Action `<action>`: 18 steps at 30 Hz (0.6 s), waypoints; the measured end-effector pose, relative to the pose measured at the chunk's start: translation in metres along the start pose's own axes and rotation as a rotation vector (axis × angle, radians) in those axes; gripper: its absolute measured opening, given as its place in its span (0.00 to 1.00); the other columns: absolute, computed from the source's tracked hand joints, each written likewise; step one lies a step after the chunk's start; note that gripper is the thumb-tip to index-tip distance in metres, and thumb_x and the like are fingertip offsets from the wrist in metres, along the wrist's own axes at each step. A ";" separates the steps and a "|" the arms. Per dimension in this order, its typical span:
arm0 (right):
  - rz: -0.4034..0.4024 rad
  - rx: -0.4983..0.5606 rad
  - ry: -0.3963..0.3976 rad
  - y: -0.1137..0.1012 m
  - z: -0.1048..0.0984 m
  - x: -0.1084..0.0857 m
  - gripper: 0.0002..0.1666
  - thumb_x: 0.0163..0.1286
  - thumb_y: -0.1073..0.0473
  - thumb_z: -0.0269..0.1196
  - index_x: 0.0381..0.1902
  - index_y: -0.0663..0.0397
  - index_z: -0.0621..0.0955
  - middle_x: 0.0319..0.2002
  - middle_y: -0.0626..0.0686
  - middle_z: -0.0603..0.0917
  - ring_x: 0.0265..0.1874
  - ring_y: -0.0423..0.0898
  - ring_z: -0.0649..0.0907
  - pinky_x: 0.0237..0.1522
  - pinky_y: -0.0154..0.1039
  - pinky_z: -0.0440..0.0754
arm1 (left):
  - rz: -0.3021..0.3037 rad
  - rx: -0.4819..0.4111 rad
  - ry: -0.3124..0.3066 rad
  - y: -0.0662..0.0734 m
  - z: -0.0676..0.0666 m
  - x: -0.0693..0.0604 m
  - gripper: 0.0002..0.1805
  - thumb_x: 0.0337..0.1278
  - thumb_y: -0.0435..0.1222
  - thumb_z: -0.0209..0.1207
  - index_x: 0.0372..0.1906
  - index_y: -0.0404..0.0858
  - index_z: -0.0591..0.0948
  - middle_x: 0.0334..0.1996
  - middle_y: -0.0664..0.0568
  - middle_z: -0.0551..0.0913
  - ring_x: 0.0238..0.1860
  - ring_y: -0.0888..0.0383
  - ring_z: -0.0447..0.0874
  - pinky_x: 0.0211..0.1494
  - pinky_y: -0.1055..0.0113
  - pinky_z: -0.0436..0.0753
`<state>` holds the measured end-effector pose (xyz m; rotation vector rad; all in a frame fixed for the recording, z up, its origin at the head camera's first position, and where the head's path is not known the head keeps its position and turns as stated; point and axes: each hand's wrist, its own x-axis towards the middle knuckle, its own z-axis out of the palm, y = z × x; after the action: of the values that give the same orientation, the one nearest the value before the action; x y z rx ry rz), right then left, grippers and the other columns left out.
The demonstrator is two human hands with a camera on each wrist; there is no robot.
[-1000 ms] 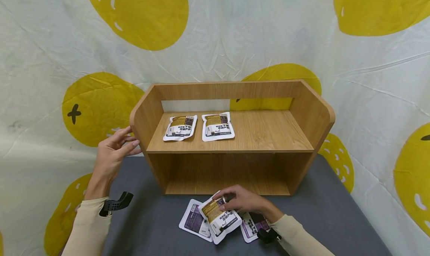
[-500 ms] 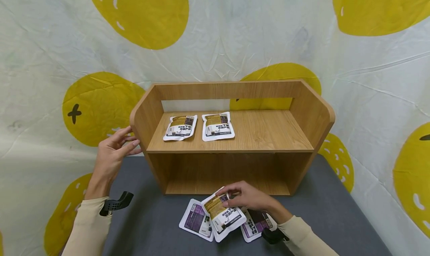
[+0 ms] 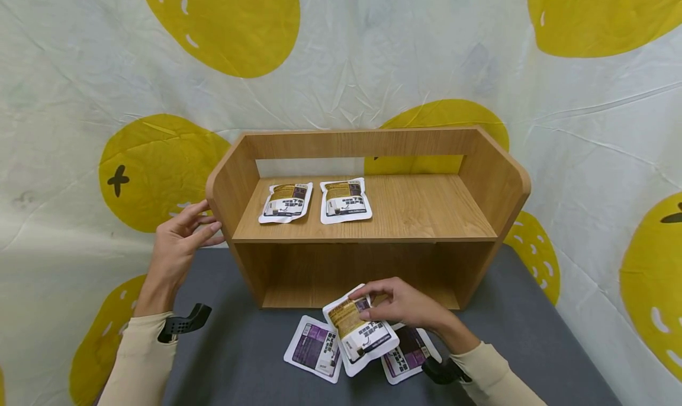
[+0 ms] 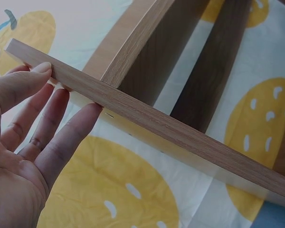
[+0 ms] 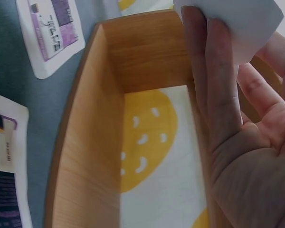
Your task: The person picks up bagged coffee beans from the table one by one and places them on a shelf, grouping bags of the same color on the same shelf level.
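Observation:
My right hand (image 3: 407,304) pinches a white pouch with a gold and brown label (image 3: 348,322) between thumb and fingers, tilted in front of the lower compartment. In the right wrist view, the pouch's plain white back (image 5: 242,26) shows above the fingers. My left hand (image 3: 176,246) touches the left side of the wooden shelf (image 3: 367,239). The left wrist view shows its fairly straight fingers (image 4: 66,140) against the board's outer face and the thumb at its edge. Two gold-labelled pouches, the left one (image 3: 286,203) and the right one (image 3: 345,200), lie on the upper board.
Two purple-labelled pouches lie on the dark grey table (image 3: 224,358): one left of the held pouch (image 3: 314,348), one right (image 3: 409,355), partly covered by the held pouch and right arm. Behind the shelf hangs a pale cloth (image 3: 373,57) with yellow shapes.
My right hand has moved slightly right and away from me with the gold-labelled pouch, uncovering more of the left purple-labelled pouch. My left hand stays at the shelf's side.

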<state>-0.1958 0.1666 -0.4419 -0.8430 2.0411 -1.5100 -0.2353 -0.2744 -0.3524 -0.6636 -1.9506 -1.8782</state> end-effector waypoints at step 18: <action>-0.013 0.088 0.022 -0.041 -0.015 -0.016 0.25 0.71 0.63 0.66 0.65 0.54 0.79 0.49 0.60 0.86 0.37 0.48 0.86 0.39 0.38 0.90 | -0.006 -0.008 0.004 0.001 0.000 0.000 0.28 0.65 0.20 0.58 0.70 0.29 0.73 0.62 0.49 0.77 0.50 0.61 0.86 0.41 0.60 0.90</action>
<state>-0.1867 0.1796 -0.3983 -0.8102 1.9730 -1.6104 -0.2349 -0.2742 -0.3518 -0.6567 -1.9455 -1.8910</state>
